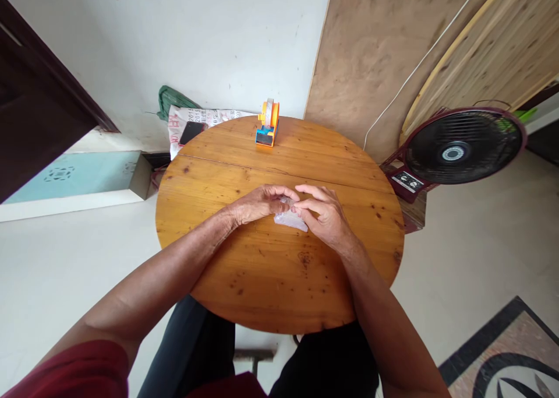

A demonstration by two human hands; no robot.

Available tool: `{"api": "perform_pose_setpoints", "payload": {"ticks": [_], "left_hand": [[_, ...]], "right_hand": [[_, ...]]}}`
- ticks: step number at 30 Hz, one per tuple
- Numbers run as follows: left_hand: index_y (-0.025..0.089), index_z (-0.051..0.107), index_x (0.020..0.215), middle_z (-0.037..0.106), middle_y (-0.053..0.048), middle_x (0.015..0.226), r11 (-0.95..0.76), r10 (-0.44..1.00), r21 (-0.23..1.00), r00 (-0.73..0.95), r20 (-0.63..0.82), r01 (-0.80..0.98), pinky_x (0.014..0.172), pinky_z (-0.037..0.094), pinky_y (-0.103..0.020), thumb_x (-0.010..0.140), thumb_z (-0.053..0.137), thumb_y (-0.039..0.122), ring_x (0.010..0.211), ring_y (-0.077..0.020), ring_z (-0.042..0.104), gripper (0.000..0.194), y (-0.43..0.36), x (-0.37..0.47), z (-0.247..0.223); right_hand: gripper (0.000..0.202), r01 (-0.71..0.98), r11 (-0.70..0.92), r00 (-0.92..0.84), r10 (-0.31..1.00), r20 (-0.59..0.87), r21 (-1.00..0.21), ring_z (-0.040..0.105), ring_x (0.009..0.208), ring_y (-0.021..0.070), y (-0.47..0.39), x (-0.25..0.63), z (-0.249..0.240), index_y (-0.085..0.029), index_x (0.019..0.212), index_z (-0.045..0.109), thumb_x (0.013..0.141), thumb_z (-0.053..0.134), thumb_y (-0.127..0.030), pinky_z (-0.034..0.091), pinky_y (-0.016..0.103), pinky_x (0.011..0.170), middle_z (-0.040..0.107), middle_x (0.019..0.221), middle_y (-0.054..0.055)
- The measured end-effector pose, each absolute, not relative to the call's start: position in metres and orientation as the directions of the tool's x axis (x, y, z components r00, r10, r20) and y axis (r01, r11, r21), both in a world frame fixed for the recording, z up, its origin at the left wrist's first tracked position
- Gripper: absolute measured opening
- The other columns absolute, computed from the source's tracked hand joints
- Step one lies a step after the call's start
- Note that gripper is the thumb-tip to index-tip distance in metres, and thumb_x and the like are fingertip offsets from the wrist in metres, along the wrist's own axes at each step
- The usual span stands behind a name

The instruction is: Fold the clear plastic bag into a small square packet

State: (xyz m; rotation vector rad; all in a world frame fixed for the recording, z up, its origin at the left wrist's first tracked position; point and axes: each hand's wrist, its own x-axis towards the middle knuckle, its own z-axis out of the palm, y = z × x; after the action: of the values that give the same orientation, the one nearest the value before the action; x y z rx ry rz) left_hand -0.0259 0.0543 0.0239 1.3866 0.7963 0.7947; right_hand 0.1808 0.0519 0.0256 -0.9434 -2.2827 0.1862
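Observation:
Both my hands meet at the middle of a round wooden table [244, 270]. My left hand [257, 204] and my right hand [325, 214] pinch a small clear plastic packet [289, 219] between their fingertips, just above the tabletop. What the packet holds is too small to make out. An orange and blue tape dispenser [268, 124] stands at the far edge of the table, well beyond both hands.
A dark phone [191, 132] lies on a printed sheet [205, 118] at the table's far left edge, with a green bag [172, 99] behind. A floor fan [458, 147] stands to the right, wooden boards [393, 48] lean on the wall, and a patterned rug [506, 357] lies lower right.

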Motion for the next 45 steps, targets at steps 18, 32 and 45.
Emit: {"api": "perform_pose_setpoints", "payload": {"ticks": [18, 32, 45], "left_hand": [[0.013, 0.069, 0.100, 0.068, -0.002, 0.091, -0.065, 0.832, 0.998, 0.553, 0.039, 0.026, 0.075, 0.045, -0.024, 0.081, 0.065, 0.029, 0.078, -0.0121, 0.058, 0.026, 0.057, -0.025, 0.022], [0.013, 0.069, 0.100, 0.068, -0.003, 0.093, -0.056, 0.835, 0.998, 0.550, 0.033, 0.025, 0.078, 0.045, -0.024, 0.079, 0.064, 0.026, 0.081, -0.0125, 0.059, 0.024, 0.058, -0.025, 0.020], [0.012, 0.069, 0.098, 0.068, -0.002, 0.082, 0.048, 0.860, 0.997, 0.505, -0.075, 0.067, 0.067, 0.043, -0.022, 0.074, 0.070, 0.029, 0.069, -0.0106, 0.056, 0.029, 0.051, -0.021, 0.034]], "right_hand": [[0.013, 0.559, 0.790, -0.538, 0.578, 0.614, -0.253, 0.065, 0.102, 0.0217, 0.048, 0.175, 0.027, -0.023, 0.080, 0.069, 0.086, 0.058, -0.018, 0.047, 0.041, 0.089, 0.067, 0.117, 0.007], [0.013, 0.573, 0.800, -0.566, 0.543, 0.621, -0.177, 0.066, 0.100, 0.0214, 0.046, 0.176, 0.029, -0.022, 0.080, 0.069, 0.084, 0.058, -0.015, 0.045, 0.041, 0.089, 0.068, 0.116, 0.007], [0.020, 0.544, 0.549, -0.359, 0.836, 0.415, -0.634, 0.062, 0.109, 0.0232, 0.053, 0.185, 0.033, -0.022, 0.088, 0.070, 0.090, 0.051, -0.029, 0.046, 0.041, 0.097, 0.066, 0.115, 0.008]]}}
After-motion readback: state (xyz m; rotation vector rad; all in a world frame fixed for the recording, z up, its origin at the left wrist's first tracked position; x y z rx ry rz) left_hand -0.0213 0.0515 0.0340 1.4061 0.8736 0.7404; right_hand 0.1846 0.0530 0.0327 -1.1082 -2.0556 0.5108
